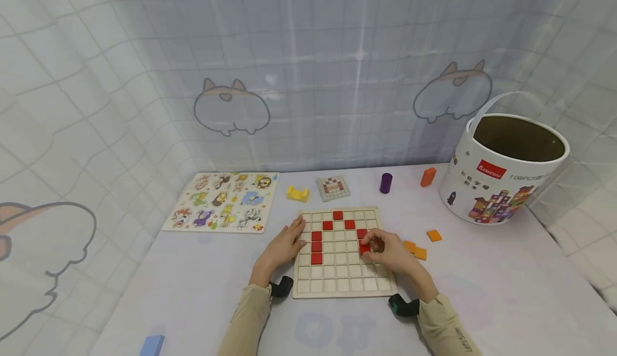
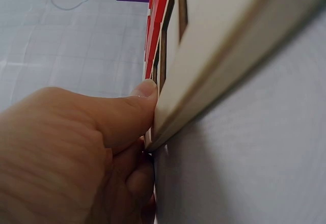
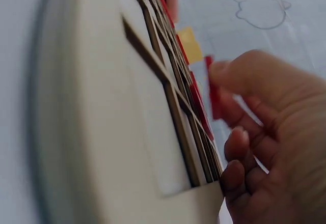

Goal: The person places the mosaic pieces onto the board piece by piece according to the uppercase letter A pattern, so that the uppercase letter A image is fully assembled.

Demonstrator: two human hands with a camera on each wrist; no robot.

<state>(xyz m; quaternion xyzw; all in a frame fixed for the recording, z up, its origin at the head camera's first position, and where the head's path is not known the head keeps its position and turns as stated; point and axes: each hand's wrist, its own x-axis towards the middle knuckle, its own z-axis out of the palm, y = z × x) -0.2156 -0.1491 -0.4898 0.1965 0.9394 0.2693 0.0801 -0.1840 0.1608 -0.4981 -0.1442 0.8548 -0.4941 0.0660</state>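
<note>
Pinching red tile (image 3: 215, 102) in right hand (image 1: 391, 251) over board (image 1: 342, 288); steadying with straight-fingered left hand (image 1: 283, 244); forming red arch (image 1: 316, 236), apparently lacking lower right.

A bucket (image 1: 503, 179) stands near an orange block (image 1: 428, 177).

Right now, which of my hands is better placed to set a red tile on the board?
Probably your right hand: it already pinches a red tile just above the board. Your left hand touches the board's left edge and holds no tile.
</note>
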